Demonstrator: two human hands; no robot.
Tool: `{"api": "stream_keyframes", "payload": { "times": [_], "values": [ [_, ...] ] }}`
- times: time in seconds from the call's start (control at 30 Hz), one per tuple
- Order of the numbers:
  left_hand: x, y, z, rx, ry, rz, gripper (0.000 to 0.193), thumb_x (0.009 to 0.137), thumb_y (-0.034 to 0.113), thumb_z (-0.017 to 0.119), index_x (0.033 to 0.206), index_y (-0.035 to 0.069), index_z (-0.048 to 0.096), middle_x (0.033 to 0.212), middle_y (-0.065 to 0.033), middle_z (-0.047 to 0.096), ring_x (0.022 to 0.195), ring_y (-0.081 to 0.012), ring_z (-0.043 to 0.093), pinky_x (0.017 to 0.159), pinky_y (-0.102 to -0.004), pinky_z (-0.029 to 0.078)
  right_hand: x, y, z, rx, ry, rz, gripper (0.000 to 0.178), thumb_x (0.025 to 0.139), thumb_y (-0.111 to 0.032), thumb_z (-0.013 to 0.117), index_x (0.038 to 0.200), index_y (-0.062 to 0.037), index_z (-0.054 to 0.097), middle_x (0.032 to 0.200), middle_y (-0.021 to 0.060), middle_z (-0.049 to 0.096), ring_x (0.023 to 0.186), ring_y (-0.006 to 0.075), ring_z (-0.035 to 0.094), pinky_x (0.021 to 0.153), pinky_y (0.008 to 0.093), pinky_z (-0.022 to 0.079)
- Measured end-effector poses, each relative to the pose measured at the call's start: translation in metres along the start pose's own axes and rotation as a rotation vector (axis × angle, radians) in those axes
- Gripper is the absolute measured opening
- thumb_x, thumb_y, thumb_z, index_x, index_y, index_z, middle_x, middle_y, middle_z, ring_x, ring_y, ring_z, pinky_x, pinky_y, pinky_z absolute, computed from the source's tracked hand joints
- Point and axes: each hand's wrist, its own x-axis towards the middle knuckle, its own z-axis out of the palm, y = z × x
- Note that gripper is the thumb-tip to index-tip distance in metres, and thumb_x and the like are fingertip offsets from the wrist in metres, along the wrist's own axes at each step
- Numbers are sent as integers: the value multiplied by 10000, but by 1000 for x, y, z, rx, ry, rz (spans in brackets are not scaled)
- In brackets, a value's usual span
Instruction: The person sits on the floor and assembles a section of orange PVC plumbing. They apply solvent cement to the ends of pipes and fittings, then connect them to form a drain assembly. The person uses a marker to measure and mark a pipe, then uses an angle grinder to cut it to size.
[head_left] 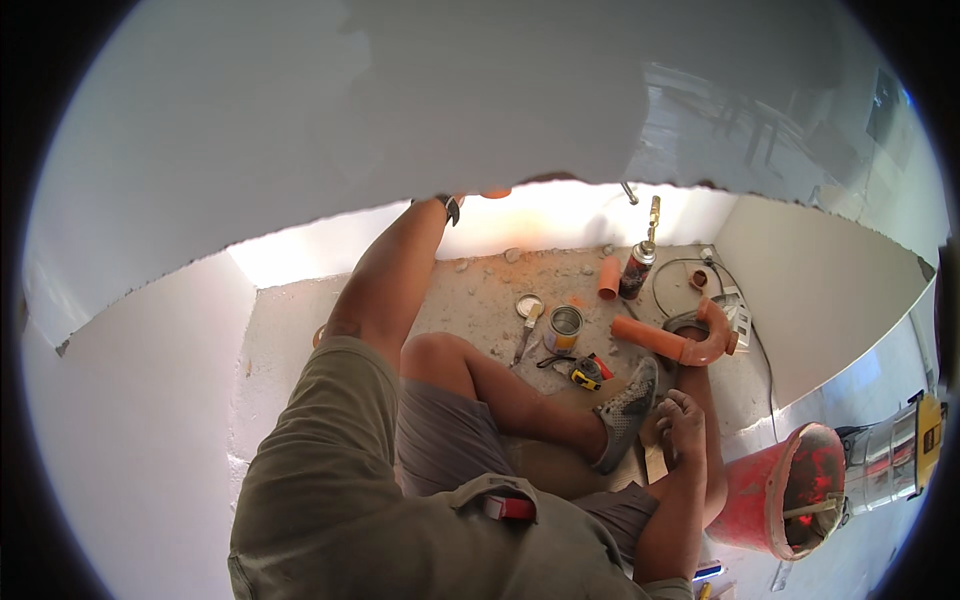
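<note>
I sit on a dusty concrete floor (480, 290) inside a white-walled recess. My left arm reaches up and forward; the wrist with a dark watch (450, 207) meets the lower edge of a white panel (400, 120), which hides my left hand. My right hand (682, 415) rests on the floor beside my grey shoe (628, 410), fingers bent, holding nothing. Just beyond it lies an orange U-bend pipe (690, 342).
On the floor lie a short orange pipe piece (608, 277), a gas torch canister (638, 265), an open tin can (564, 326) with its lid (528, 305), a yellow tape measure (585, 378) and a cable (680, 268). A red bucket (775, 490) and a metal vacuum cleaner (895, 455) stand at right.
</note>
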Motion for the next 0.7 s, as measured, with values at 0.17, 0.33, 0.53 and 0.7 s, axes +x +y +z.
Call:
{"api": "stream_keyframes", "payload": {
  "times": [0.17, 0.33, 0.53, 0.7],
  "values": [
    [5, -11, 11, -34, 105, 119, 863, 842, 534, 771, 1398, -56, 476, 1319, -149, 586, 1220, -237, 580, 1044, -428, 468, 13, -10, 3, -20, 41, -116, 363, 961, -116, 634, 1272, 70, 608, 903, 61, 694, 622, 81, 612, 543, 219, 468],
    [-10, -6, 36, 10, 167, 277, 640, 823, 381, 807, 1236, -55, 585, 1113, -111, 649, 997, -180, 625, 900, -349, 500, 22, -17, -2, 15, 44, -115, 334, 939, -160, 652, 1197, 52, 647, 842, 46, 678, 590, 82, 598, 510, 235, 456],
    [-5, 4, 32, 48, 142, 146, 522, 786, 247, 838, 1155, -19, 584, 1005, -76, 593, 857, -182, 611, 694, -356, 581, 69, -15, -28, -31, 256, -4, 225, 925, -235, 645, 858, -22, 668, 693, 17, 594, 544, 98, 571, 466, 286, 436],
    [-6, 12, 26, -27, 139, 32, 483, 813, 225, 824, 1167, 3, 581, 1064, -75, 582, 958, -191, 589, 889, -471, 578, 112, -1, -52, -474, 539, 92, 559, 822, -392, 741, 1060, 112, 697, 1146, 331, 675, 1136, 427, 658, 969, 452, 532]
  ]
}}
